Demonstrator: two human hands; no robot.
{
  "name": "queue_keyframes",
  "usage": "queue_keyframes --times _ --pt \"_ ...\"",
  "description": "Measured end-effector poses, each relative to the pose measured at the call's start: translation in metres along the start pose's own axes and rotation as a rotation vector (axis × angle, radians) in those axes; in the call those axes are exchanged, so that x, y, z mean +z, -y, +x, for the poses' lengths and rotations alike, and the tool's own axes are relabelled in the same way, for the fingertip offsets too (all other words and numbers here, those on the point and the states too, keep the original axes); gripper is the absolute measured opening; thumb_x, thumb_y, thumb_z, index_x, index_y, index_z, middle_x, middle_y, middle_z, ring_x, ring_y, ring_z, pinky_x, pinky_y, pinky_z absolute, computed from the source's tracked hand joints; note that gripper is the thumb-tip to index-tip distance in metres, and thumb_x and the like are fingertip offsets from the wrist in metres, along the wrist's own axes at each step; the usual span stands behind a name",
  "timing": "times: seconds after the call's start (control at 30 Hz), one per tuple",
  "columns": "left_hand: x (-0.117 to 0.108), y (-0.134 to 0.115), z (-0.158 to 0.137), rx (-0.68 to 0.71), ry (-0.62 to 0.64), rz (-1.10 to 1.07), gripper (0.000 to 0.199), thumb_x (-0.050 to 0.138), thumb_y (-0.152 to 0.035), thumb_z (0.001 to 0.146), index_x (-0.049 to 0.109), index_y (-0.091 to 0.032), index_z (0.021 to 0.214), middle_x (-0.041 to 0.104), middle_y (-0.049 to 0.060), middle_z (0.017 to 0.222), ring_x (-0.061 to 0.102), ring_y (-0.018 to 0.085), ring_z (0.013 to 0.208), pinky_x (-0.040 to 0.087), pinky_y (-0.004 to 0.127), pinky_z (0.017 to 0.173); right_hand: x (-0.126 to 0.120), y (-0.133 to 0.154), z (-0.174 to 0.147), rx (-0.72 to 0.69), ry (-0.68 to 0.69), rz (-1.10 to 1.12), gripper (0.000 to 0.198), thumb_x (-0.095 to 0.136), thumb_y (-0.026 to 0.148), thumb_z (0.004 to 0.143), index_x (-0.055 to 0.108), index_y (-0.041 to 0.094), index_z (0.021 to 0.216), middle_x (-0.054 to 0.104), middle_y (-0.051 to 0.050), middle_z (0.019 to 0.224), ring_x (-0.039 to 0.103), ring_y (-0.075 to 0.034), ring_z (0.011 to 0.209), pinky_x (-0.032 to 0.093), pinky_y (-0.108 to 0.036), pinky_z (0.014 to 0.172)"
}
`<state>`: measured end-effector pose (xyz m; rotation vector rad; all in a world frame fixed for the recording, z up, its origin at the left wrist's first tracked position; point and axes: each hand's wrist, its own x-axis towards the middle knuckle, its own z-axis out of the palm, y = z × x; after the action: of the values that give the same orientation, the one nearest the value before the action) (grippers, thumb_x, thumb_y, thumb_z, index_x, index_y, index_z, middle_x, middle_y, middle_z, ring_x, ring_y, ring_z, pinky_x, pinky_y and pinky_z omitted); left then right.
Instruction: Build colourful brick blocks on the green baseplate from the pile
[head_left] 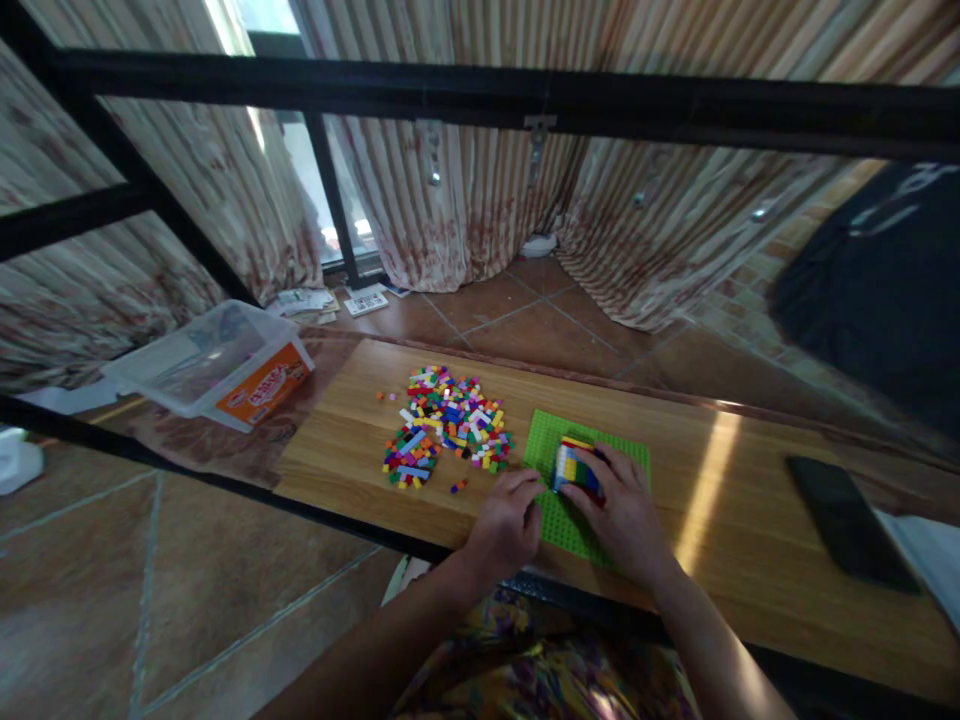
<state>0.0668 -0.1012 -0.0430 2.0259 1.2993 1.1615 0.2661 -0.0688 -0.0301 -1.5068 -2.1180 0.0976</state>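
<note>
A bright green studded baseplate [551, 430] lies on the wooden board. On it stands a small block built of toy bricks [574, 468], with white, yellow, blue, green and red parts. My right hand [626, 515] is closed around this block from the right, thumb at the near side and fingers over the far side, hiding part of it. At the baseplate's left edge, my left hand [504, 525] has its fingers curled in, thumb against them. Whatever those fingers may hold is too small or hidden to make out.
Left of the baseplate spreads a pile of loose coloured bricks [450, 415]. A clear plastic box [180, 365] with an orange label stands at the board's far left. A dark phone-like slab [851, 520] lies on the right. A black metal bar [480, 90] crosses the view above.
</note>
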Motion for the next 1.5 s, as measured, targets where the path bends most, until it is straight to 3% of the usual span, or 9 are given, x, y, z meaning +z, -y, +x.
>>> queue_keyframes --times 0.23,0.43,0.57,0.73,0.9,1.1,1.27,1.4,1.5 --pt "-0.004 0.0 0.003 0.075 0.157 0.192 0.022 0.049 -0.009 0.089 0.066 -0.015 0.101 0.066 0.011 0.115 0.06 0.022 0.107 0.053 0.038 0.098 0.0 -0.029 0.008 -0.106 0.087 0.092 0.048 0.054 0.054 0.091 0.06 0.027 0.131 0.054 -0.012 0.134 0.05 -0.031 0.124 0.044 -0.05 0.103" --pt "-0.039 0.012 -0.001 0.089 0.159 0.256 0.023 0.046 -0.006 0.089 0.064 -0.015 0.1 0.067 0.011 0.11 0.06 0.021 0.103 0.054 0.038 0.094 -0.009 -0.023 0.016 -0.127 0.141 0.109 0.044 0.056 0.048 0.091 0.062 0.027 0.128 0.057 -0.011 0.134 0.054 -0.03 0.122 0.045 -0.05 0.102" --pt "-0.062 0.019 -0.018 0.106 0.084 0.168 0.021 0.047 -0.01 0.092 0.064 -0.017 0.101 0.068 0.01 0.11 0.061 0.019 0.101 0.054 0.036 0.092 -0.005 0.028 0.036 -0.095 0.086 0.113 0.032 0.054 0.042 0.093 0.068 0.024 0.115 0.064 -0.011 0.122 0.058 -0.028 0.113 0.045 -0.048 0.099" --pt "-0.08 0.022 -0.034 0.097 0.047 0.107 0.021 0.048 -0.012 0.093 0.065 -0.018 0.104 0.068 0.01 0.109 0.062 0.02 0.099 0.056 0.037 0.087 0.037 0.119 0.073 -0.086 0.202 0.204 0.02 0.057 0.028 0.092 0.07 0.022 0.105 0.069 -0.008 0.103 0.06 -0.023 0.102 0.046 -0.038 0.094" --pt "-0.085 0.025 -0.032 0.077 0.055 0.109 0.018 0.049 -0.013 0.093 0.066 -0.019 0.094 0.067 0.008 0.099 0.062 0.019 0.094 0.056 0.034 0.081 0.067 0.152 0.097 -0.063 0.317 0.131 0.011 0.061 0.023 0.089 0.071 0.021 0.093 0.068 -0.008 0.098 0.059 -0.022 0.101 0.044 -0.033 0.09" --pt "-0.081 0.031 -0.026 0.156 0.023 0.18 0.019 0.051 -0.012 0.093 0.066 -0.02 0.102 0.068 0.008 0.103 0.064 0.02 0.097 0.058 0.035 0.084 0.061 0.145 0.092 0.068 0.244 0.344 0.006 0.061 0.02 0.089 0.067 0.021 0.09 0.069 -0.005 0.097 0.061 -0.019 0.098 0.045 -0.031 0.088" --pt "-0.077 0.037 -0.027 0.234 -0.019 0.264 0.019 0.052 -0.011 0.092 0.065 -0.019 0.104 0.07 0.007 0.103 0.066 0.02 0.096 0.059 0.034 0.084 0.027 0.129 0.063 0.225 0.143 0.69 0.009 0.058 0.024 0.09 0.064 0.021 0.096 0.071 -0.001 0.089 0.065 -0.015 0.081 0.049 -0.027 0.074" --pt "-0.074 0.041 -0.028 0.257 -0.04 0.314 0.02 0.053 -0.01 0.092 0.064 -0.018 0.106 0.069 0.008 0.104 0.066 0.019 0.098 0.058 0.034 0.086 -0.006 0.095 0.029 0.355 -0.004 0.785 0.013 0.059 0.032 0.089 0.065 0.021 0.09 0.07 -0.001 0.084 0.064 -0.015 0.079 0.05 -0.028 0.074" --pt "-0.074 0.041 -0.027 0.266 -0.038 0.337 0.02 0.053 -0.01 0.092 0.065 -0.019 0.105 0.069 0.008 0.104 0.067 0.019 0.098 0.058 0.034 0.087 -0.022 0.059 0.004 0.531 -0.172 0.823 0.02 0.065 0.041 0.084 0.066 0.021 0.087 0.071 -0.002 0.083 0.065 -0.016 0.078 0.051 -0.03 0.074"
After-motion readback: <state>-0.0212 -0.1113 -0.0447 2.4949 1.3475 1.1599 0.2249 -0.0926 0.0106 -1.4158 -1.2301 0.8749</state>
